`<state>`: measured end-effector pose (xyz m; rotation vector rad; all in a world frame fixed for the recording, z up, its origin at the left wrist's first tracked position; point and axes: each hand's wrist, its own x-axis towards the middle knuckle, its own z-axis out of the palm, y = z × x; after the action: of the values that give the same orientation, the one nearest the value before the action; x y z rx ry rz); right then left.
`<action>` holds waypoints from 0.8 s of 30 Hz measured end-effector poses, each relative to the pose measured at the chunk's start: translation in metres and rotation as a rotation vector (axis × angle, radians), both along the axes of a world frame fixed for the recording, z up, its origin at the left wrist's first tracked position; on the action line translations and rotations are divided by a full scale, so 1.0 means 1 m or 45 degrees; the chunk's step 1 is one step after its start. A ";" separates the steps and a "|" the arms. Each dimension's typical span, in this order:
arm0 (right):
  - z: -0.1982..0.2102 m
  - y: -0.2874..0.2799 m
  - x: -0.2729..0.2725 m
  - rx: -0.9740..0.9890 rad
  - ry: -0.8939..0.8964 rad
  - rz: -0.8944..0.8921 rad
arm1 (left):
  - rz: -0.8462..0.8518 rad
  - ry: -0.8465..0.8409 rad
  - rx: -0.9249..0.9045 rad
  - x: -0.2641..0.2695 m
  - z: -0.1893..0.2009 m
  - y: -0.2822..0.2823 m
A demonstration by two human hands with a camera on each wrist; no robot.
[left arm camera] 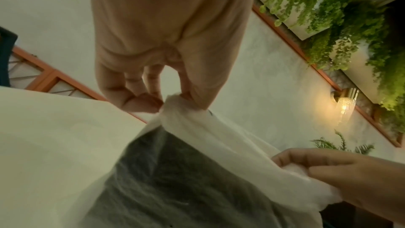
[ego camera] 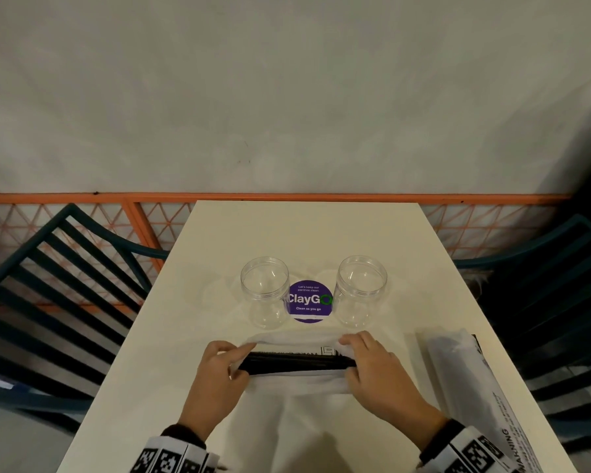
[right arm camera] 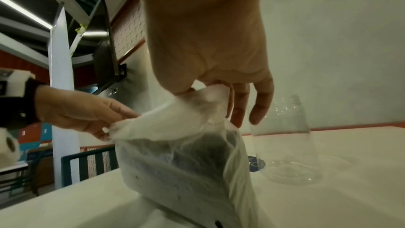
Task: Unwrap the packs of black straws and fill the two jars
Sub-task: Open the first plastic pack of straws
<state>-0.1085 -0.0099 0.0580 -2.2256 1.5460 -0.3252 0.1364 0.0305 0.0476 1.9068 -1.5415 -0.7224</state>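
Both hands are on the pack of black straws (ego camera: 296, 365) at the near middle of the pale surface (ego camera: 321, 233). The left hand (ego camera: 219, 373) pinches the translucent white wrapper's left end between thumb and fingers (left arm camera: 192, 96), and the wrist view shows the plastic bunched tight at the thumb tip. The right hand (ego camera: 376, 367) grips the wrapper's right end, thumb and forefinger closed on the film while the other fingers (right arm camera: 260, 103) hang loosely curled past it. Between the two hands the wrapper's mouth is pulled open, and a dark band of straws shows through the gap. In the wrist views the pack stands tilted up off the surface, the black straws a shadowy mass behind the cloudy plastic.

Just beyond the hands stand two clear jars, upright and mouths open: the left jar (ego camera: 265, 291) and the right jar (ego camera: 361, 290), both with nothing inside. Between them lies a round purple ClayGo sticker (ego camera: 309, 302), flat on the surface.

To the right, near the surface's edge, lies a second pack (ego camera: 464, 370) in its wrapper, warning text printed along its near end, well apart from the hands. Dark teal slatted chairs (ego camera: 48, 285) flank the surface on both sides.
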 end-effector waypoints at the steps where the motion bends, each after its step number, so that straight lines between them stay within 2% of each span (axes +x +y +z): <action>1: -0.002 -0.001 0.000 -0.005 -0.017 -0.028 | 0.002 -0.003 -0.011 0.001 0.000 0.001; 5: -0.007 -0.007 -0.002 0.048 -0.051 -0.124 | 0.011 -0.006 -0.064 -0.002 0.003 0.000; 9: 0.000 -0.012 0.009 0.129 -0.081 -0.150 | 0.180 0.020 -0.196 -0.015 0.005 -0.003; 11: -0.001 -0.014 0.016 0.195 -0.057 -0.121 | 0.196 0.022 -0.238 -0.018 0.007 -0.004; 15: -0.002 -0.014 0.011 0.285 -0.015 -0.115 | 0.118 0.059 -0.104 -0.011 0.009 0.000; 17: 0.002 -0.012 0.007 0.249 0.011 -0.112 | 0.105 0.086 -0.091 -0.008 0.010 0.001; 22: -0.002 -0.006 -0.001 -0.072 -0.109 -0.233 | 0.106 0.239 -0.102 -0.006 0.017 -0.002; 24: -0.006 -0.009 -0.005 -0.070 -0.052 -0.244 | 0.051 0.252 -0.076 -0.010 0.018 -0.001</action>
<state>-0.1137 -0.0186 0.0520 -2.1009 1.7522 -0.4720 0.1267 0.0296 0.0661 1.7607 -1.3839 -0.8118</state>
